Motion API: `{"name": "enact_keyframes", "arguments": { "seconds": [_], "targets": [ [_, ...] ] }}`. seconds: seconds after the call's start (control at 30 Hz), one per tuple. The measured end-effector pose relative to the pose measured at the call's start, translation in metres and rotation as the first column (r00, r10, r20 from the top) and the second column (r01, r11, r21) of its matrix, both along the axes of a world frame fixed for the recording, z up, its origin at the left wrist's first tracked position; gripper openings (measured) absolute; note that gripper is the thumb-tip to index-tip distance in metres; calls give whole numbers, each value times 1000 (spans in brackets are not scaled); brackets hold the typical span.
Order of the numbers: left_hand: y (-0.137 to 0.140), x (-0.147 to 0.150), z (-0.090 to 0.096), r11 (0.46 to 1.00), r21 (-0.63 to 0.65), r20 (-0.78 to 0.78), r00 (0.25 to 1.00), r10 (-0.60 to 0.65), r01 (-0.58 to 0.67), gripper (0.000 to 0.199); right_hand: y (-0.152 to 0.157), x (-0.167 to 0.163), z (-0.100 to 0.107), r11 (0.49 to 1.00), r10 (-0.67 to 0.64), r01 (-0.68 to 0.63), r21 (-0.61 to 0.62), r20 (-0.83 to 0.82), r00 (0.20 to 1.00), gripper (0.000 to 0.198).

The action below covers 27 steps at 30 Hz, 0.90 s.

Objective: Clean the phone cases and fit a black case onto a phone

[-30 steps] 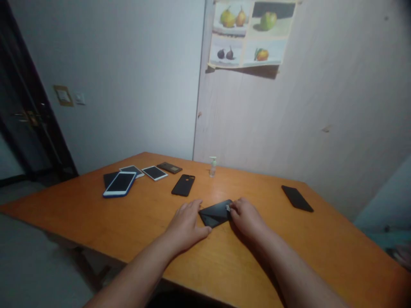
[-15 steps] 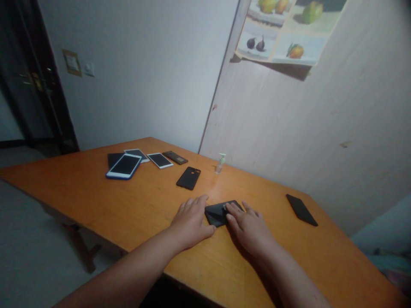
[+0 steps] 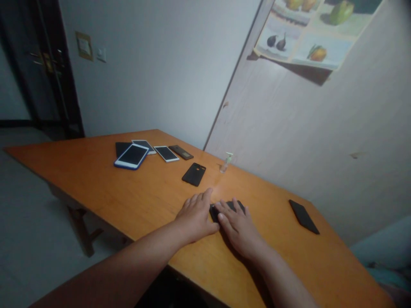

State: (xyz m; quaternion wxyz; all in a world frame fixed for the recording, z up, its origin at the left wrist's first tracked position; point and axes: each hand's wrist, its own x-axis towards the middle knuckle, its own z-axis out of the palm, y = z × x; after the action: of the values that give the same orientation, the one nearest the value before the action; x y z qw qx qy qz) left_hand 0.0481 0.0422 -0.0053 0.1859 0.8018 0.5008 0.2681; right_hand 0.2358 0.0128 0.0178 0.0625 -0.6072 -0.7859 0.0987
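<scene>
A dark phone [image 3: 213,215] with a glossy surface lies flat on the wooden table [image 3: 154,192] in front of me. At its left end my left hand [image 3: 194,217] has the thumb on the near edge and the fingers by the far edge, bracing it. Across the top of the phone my right hand [image 3: 237,226] rests with its fingers flat and slightly spread, covering most of it. Whether anything thin lies under those fingertips is hidden. Beyond the hands sits a black phone case [image 3: 194,174] with cutouts near its upper end.
A small clear pump bottle [image 3: 224,166] stands near the wall. Further left lie a blue-cased phone [image 3: 131,156], a white phone [image 3: 166,154], a dark phone [image 3: 181,152] and others overlapping. A black flat phone-like object [image 3: 303,216] lies toward the right edge.
My right hand has slid leftward over the phone, so its fingers now cover the middle and left part. My left hand stays at the left end. The whole view has shifted slightly.
</scene>
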Motion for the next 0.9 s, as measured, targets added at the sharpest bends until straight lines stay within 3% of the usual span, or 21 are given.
{"name": "enact_keyframes", "arguments": {
  "seconds": [0.1, 0.27, 0.4, 0.47, 0.63, 0.7, 0.77, 0.83, 0.9],
  "targets": [
    [-1, 0, 1, 1000, -22, 13, 1000, -1, 1, 100, -1, -8, 2, 994, 104, -105, -20, -36, 994, 53],
    [-1, 1, 3, 999, -39, 16, 1000, 19, -18, 114, 11, 2, 0, 989, -146, 146, 18, 19, 989, 57],
    [-2, 1, 3, 1000, -29, 23, 1000, 11, -10, 110, 5, -4, -1, 999, 19, -21, -30, -48, 999, 54],
    [-2, 1, 3, 1000, -29, 22, 1000, 10, -9, 109, 5, -3, -1, 998, 42, -44, -35, -56, 998, 54],
    [-1, 1, 3, 999, -35, 2, 1000, 2, -2, 115, 21, 26, -4, 958, -287, 286, 27, 48, 957, 60],
    [0, 0, 2, 1000, -29, -7, 1000, -2, 1, 114, 20, 31, -5, 946, -324, 322, 39, 70, 943, 60],
    [0, 0, 2, 1000, -23, -9, 1000, 0, 0, 113, 13, 24, -4, 971, -240, 239, 24, 58, 969, 60],
    [0, 0, 1, 1000, -17, -8, 1000, 1, -1, 111, 4, 12, -3, 997, -77, 77, -6, 15, 997, 59],
    [0, -1, 1, 1000, -15, -12, 1000, -2, 2, 109, 0, 5, -2, 999, 37, -37, -23, -18, 999, 57]
  ]
}}
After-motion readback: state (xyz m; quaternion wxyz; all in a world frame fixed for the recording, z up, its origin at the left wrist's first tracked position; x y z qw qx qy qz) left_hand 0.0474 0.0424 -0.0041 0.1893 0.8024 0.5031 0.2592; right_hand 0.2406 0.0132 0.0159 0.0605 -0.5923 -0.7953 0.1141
